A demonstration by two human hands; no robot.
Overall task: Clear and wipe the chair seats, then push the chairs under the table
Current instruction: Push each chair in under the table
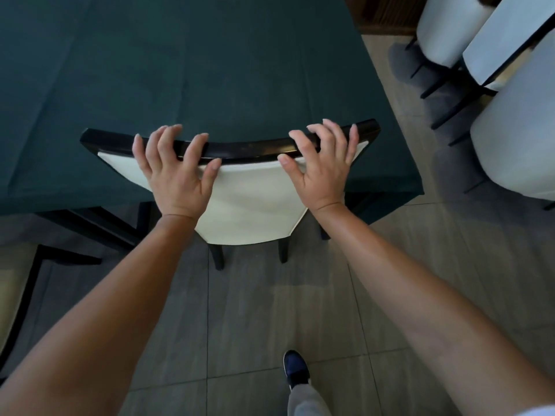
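**Chair nearly home under the desk**

The person stands behind a chair (252, 202) with a cream padded back and a dark top rail (240, 148). The left hand (174, 172) and right hand (324, 169) both lie on that rail, set apart toward its two ends. The fingers are spread and drape loosely over the rail's far side, while the thumbs rest on the near face of the padding. Neither hand is clamped tight; they lie wide and relaxed, touching the rail rather than gripping it. That placement suits a push: two contact points, one on each side of the middle, should keep the chair from swinging as it slides.

The chair faces away from the person, toward the desk (180, 70), which is covered by a dark green cloth. The rail's long axis runs left to right, roughly along the desk's near edge, bowed slightly. The seat is hidden beneath the cloth, and only the two rear legs (219, 256) show on the tiled floor (255, 319), so this chair looks almost fully tucked in. Whether the seat was wiped cannot be seen.

Other pale chairs (510, 49) stand well apart at the upper right.
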